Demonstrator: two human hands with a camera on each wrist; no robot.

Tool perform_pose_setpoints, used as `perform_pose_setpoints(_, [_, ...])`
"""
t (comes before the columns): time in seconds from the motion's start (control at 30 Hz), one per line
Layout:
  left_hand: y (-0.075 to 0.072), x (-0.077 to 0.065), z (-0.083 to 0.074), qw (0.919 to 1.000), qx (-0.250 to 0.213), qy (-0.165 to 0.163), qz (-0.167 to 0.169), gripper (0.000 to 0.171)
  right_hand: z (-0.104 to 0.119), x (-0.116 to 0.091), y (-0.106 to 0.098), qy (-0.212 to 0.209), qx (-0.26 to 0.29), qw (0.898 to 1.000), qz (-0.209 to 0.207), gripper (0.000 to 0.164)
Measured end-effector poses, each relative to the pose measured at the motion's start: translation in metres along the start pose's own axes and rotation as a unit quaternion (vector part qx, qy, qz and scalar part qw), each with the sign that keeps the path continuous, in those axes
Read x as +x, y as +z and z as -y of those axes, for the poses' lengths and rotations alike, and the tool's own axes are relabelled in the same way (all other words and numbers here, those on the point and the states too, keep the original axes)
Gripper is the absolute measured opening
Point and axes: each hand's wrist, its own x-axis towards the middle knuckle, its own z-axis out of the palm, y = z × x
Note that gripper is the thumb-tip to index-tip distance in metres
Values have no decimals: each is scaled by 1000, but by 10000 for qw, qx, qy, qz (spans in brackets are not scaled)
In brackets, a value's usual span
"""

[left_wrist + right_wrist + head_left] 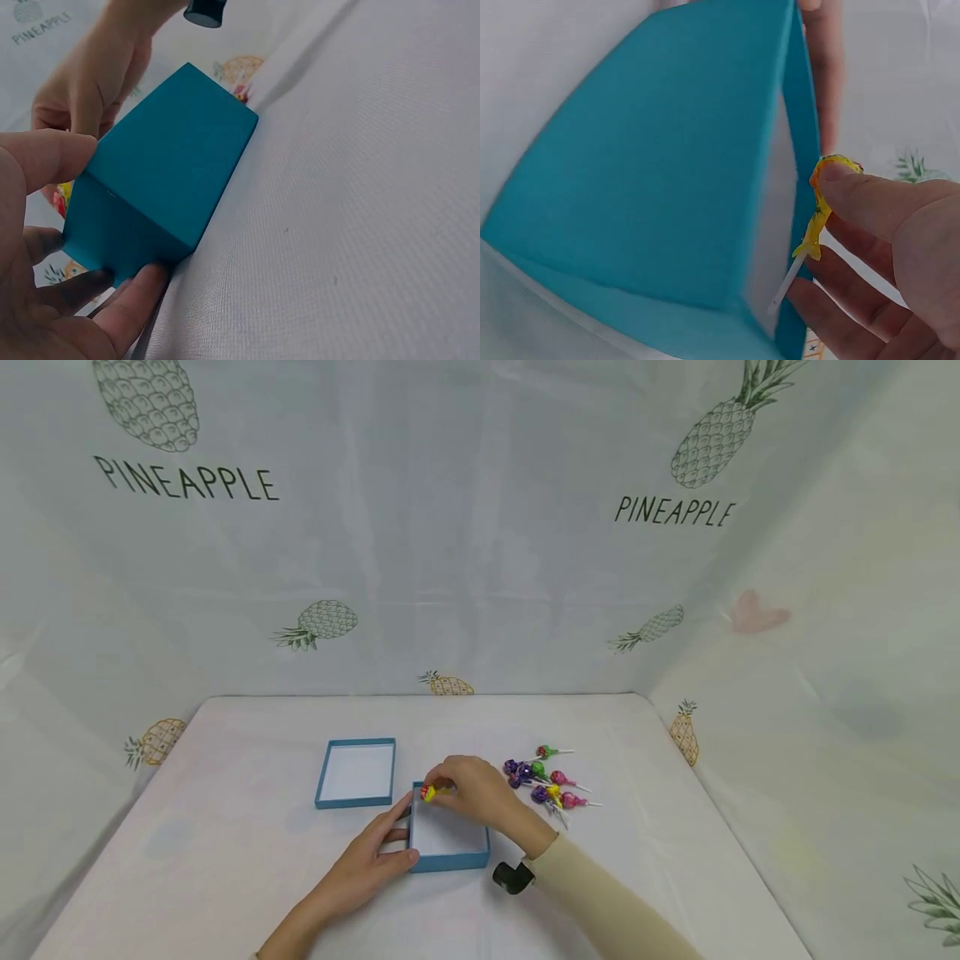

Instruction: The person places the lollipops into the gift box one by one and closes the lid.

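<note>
A lollipop in a yellow and red wrapper is pinched between the thumb and fingers of my right hand, above the back left part of an uncovered blue box. In the right wrist view the lollipop's white stick points down over the box's opening, and the thumb covers part of the candy head. My left hand rests along the box's left side, its thumb at the front left corner. Extended fingers touch the blue side wall in the left wrist view. The box's white floor shows bare.
A shallow blue lid with a white inside lies behind and left of the box. Several lollipops in purple, green, pink and yellow wrappers lie loose to the right. Cloth printed with pineapples surrounds the white-covered table.
</note>
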Motion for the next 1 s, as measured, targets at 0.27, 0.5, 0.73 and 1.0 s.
perform_pose_setpoints(0.27, [0,0,0,10000,-33,34,60,82,-1,-4,13,-57,-69,9997,-211,21])
perform_pose_setpoints(0.5, [1,0,-1,10000,22,-3,0,82,0,-9,22,-31,-287,9988,-391,19])
perform_pose_setpoints(0.73, [1,-1,-1,10000,25,39,-3,82,2,-11,30,-29,-482,9970,-609,18])
perform_pose_setpoints(1.0, [2,-2,1,9997,-122,206,24,80,5,-11,39,102,-677,9949,-735,19])
